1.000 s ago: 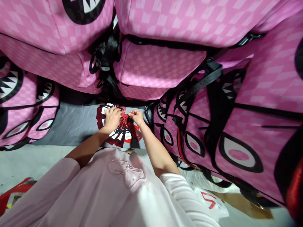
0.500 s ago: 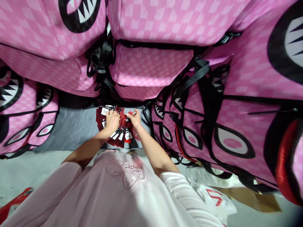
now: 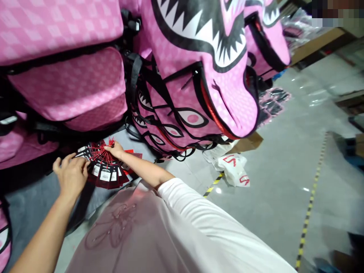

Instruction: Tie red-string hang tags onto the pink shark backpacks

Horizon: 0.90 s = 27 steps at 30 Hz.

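Dark red and black hang tags (image 3: 105, 175) with white labels lie fanned out on a grey surface (image 3: 34, 201). Their red strings (image 3: 102, 151) gather at the middle of the fan. My right hand (image 3: 115, 150) pinches the bunched strings, its forearm crossing over some of the tags. At the left side of the fan is my left hand (image 3: 71, 170), fingers apart and slightly bent, with nothing visible in them. Whether its fingertips touch the outer tags, I cannot tell.
Pink checkered backpacks (image 3: 71, 87) with shark-mouth prints crowd the far side. More backpacks (image 3: 193, 102) lean at the right. White plastic bags (image 3: 234, 167) and cardboard (image 3: 250, 142) lie on the floor, which has yellow-black tape (image 3: 308, 212).
The view has swung to the right, showing more floor. My left hand has lifted off the tags to their left, its fingers spreading. My right hand stays at the strings.
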### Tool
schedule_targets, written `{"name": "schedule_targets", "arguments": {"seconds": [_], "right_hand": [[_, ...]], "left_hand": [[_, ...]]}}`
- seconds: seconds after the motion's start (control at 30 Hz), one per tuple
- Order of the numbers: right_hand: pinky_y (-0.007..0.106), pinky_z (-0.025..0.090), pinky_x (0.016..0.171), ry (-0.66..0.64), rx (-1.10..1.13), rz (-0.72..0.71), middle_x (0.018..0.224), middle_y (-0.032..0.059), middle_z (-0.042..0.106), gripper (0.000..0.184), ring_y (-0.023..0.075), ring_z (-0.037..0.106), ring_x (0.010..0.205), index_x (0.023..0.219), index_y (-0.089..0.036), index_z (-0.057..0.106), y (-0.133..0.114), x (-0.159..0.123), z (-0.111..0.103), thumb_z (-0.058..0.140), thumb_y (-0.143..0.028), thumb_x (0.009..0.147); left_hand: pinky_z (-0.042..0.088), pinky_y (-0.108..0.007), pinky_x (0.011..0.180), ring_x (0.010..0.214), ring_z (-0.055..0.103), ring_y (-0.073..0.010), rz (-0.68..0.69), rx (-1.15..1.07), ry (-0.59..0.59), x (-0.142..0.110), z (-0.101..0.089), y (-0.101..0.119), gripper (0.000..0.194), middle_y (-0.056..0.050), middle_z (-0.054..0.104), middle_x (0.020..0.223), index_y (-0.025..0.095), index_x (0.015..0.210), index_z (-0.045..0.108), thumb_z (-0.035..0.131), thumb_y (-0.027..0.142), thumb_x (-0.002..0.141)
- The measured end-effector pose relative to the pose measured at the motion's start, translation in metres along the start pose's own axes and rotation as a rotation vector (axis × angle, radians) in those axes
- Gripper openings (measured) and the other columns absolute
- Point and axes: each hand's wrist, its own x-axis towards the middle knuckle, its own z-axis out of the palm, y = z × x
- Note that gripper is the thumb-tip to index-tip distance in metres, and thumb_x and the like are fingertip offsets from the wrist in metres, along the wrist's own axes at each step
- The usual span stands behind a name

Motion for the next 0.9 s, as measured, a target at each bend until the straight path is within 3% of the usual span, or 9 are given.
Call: {"name": "schedule_targets", "arguments": {"seconds": [0.07, 0.17, 0.23, 0.37, 0.43, 0.57, 0.7, 0.8, 0.9], "right_hand": [[0.036, 0.047, 0.09, 0.05, -0.021, -0.089, 0.107, 0.0065, 0.067, 0.046, 0.0222, 0.062, 0.094, 0.114, -0.02, 0.058, 0.005, -0.024, -0.021, 0.073, -0.035, 0.073], [0.03, 0.049, 0.083, 0.184, 0.019, -0.276, 0.107, 0.006, 0.066, 0.033, 0.0173, 0.063, 0.088, 0.117, -0.019, 0.056, 0.019, -0.073, -0.08, 0.055, -0.03, 0.085], [0.029, 0.05, 0.079, 0.388, 0.0, -0.41, 0.097, 0.0057, 0.066, 0.03, 0.0162, 0.063, 0.082, 0.115, -0.019, 0.056, 0.032, -0.11, -0.133, 0.045, -0.032, 0.09], [0.035, 0.049, 0.082, 0.975, -0.247, -0.58, 0.098, 0.0108, 0.063, 0.035, 0.0204, 0.059, 0.087, 0.118, -0.015, 0.055, 0.052, -0.164, -0.231, 0.044, -0.031, 0.089], [0.039, 0.048, 0.084, 1.089, -0.415, -0.595, 0.098, 0.0119, 0.062, 0.035, 0.0224, 0.057, 0.089, 0.118, -0.015, 0.057, 0.056, -0.177, -0.259, 0.043, -0.027, 0.088], [0.043, 0.045, 0.089, 1.149, -0.614, -0.53, 0.103, 0.0132, 0.059, 0.031, 0.0254, 0.054, 0.099, 0.111, -0.019, 0.063, 0.053, -0.186, -0.276, 0.044, -0.021, 0.087], [0.045, 0.042, 0.095, 1.171, -0.62, -0.544, 0.111, 0.0133, 0.058, 0.026, 0.0266, 0.051, 0.11, 0.105, -0.02, 0.065, 0.046, -0.191, -0.278, 0.047, -0.018, 0.085], [0.039, 0.046, 0.089, 1.099, -0.515, -0.568, 0.107, 0.013, 0.061, 0.026, 0.0235, 0.057, 0.099, 0.105, -0.018, 0.063, 0.043, -0.192, -0.284, 0.046, -0.019, 0.085], [0.034, 0.049, 0.076, 0.984, -0.328, -0.506, 0.09, 0.0087, 0.065, 0.027, 0.0199, 0.06, 0.078, 0.108, -0.017, 0.061, 0.044, -0.191, -0.29, 0.046, -0.025, 0.087]], "left_hand": [[0.03, -0.053, 0.11, 0.098, 0.064, -0.0268, 0.026, -0.139, 0.023, 0.01, -0.005, 0.017, 0.02, -0.008, 0.074, 0.091, 0.022, 0.087, 0.065, 0.048, 0.031, 0.09], [0.036, -0.046, 0.111, 0.085, 0.067, -0.0208, 0.095, -0.335, 0.016, 0.027, -0.004, 0.05, 0.022, -0.005, 0.075, 0.094, 0.023, 0.095, 0.067, 0.048, 0.032, 0.091], [0.039, -0.044, 0.109, 0.084, 0.067, -0.019, 0.149, -0.446, 0.003, 0.038, -0.002, 0.074, 0.024, -0.004, 0.075, 0.094, 0.024, 0.101, 0.068, 0.047, 0.034, 0.092], [0.04, -0.04, 0.109, 0.08, 0.067, -0.0161, 0.301, -0.581, -0.056, 0.058, 0.006, 0.123, 0.028, -0.001, 0.074, 0.091, 0.026, 0.103, 0.068, 0.043, 0.034, 0.095], [0.041, -0.039, 0.107, 0.082, 0.067, -0.0162, 0.39, -0.593, -0.091, 0.067, 0.009, 0.149, 0.03, -0.001, 0.074, 0.092, 0.027, 0.103, 0.069, 0.041, 0.034, 0.096], [0.049, -0.032, 0.084, 0.084, 0.066, -0.0188, 0.456, -0.497, -0.153, 0.083, 0.008, 0.199, 0.03, -0.005, 0.072, 0.091, 0.024, 0.103, 0.07, 0.043, 0.034, 0.095], [0.045, -0.031, 0.072, 0.079, 0.066, -0.0194, 0.428, -0.331, -0.217, 0.093, 0.004, 0.237, 0.03, -0.005, 0.071, 0.09, 0.025, 0.105, 0.07, 0.042, 0.033, 0.095], [0.042, -0.031, 0.07, 0.079, 0.066, -0.0194, 0.421, -0.287, -0.222, 0.097, 0.006, 0.253, 0.029, -0.005, 0.071, 0.093, 0.027, 0.106, 0.069, 0.042, 0.032, 0.095], [0.041, -0.031, 0.068, 0.078, 0.066, -0.0197, 0.421, -0.282, -0.21, 0.1, 0.01, 0.259, 0.029, -0.004, 0.071, 0.093, 0.027, 0.106, 0.069, 0.042, 0.033, 0.095]]}}
